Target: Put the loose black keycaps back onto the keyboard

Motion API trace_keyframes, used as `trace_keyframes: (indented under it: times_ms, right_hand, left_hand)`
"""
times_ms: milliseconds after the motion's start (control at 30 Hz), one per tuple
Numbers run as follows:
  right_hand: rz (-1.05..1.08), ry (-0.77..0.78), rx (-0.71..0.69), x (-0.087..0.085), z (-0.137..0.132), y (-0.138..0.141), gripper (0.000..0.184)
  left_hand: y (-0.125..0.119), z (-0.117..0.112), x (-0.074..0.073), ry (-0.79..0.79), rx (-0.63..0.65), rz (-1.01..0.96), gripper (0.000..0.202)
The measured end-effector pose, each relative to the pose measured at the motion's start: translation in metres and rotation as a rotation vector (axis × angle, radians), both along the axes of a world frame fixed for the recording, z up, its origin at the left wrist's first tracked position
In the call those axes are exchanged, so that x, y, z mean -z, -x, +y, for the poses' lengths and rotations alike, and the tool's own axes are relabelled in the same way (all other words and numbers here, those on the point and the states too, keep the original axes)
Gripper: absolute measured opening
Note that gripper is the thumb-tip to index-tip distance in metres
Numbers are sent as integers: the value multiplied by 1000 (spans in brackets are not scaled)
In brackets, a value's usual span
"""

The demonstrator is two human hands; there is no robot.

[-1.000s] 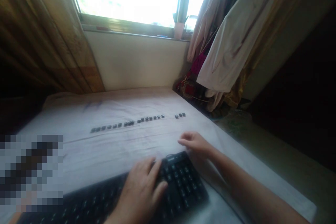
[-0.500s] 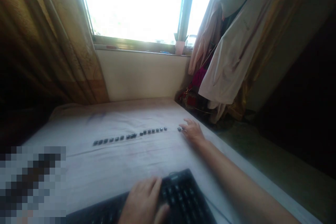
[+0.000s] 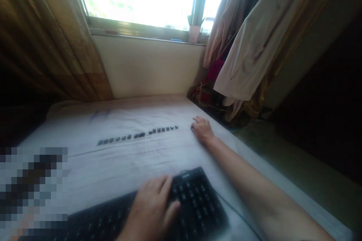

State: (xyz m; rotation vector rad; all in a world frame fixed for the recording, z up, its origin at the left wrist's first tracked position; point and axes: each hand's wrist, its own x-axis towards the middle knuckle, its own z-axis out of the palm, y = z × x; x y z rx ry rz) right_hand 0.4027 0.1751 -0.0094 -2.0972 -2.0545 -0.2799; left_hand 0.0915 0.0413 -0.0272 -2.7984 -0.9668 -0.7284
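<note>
A black keyboard (image 3: 198, 196) lies on the sheet close to me, its cable running off to the right. My left hand (image 3: 154, 203) rests over its middle, fingers stretched toward the far edge and thumb apart. Farther out, near the right edge of the bed, my right hand (image 3: 203, 130) has its fingers closed around a small dark keycap (image 3: 192, 127), which they partly hide. To the left of that hand, several loose keycaps (image 3: 123, 138) lie in a long row across the sheet, with a small gap in the middle.
The white-sheeted bed (image 3: 127, 173) ends along a right edge above a dark floor. Clothes (image 3: 243, 64) hang at the back right. A window with a pink pot (image 3: 194, 34) on its sill stands behind, beside a brown curtain (image 3: 76, 56).
My right hand has closed its fingers on the lone keycap. The left hand stays on the keyboard. My view has tipped down, so everything appears higher.
</note>
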Motion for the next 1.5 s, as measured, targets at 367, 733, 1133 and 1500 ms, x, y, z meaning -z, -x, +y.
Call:
trace_keyframes:
  times_ms: [367, 733, 1133, 1500]
  right_hand:
    - [250, 2, -7, -26, -26, 14, 20]
    - [870, 294, -298, -33, -159, 50, 13]
    - [792, 235, -315, -21, -166, 58, 17]
    - [703, 222, -378, -22, -169, 57, 20]
  left_hand:
    - [-1, -1, -1, 88, -8, -23, 45]
    - [-3, -3, -3, 94, -8, -1, 46]
    - [-11, -11, -24, -50, 73, 51, 41]
    - [-37, -17, -27, 148, 140, 20, 40]
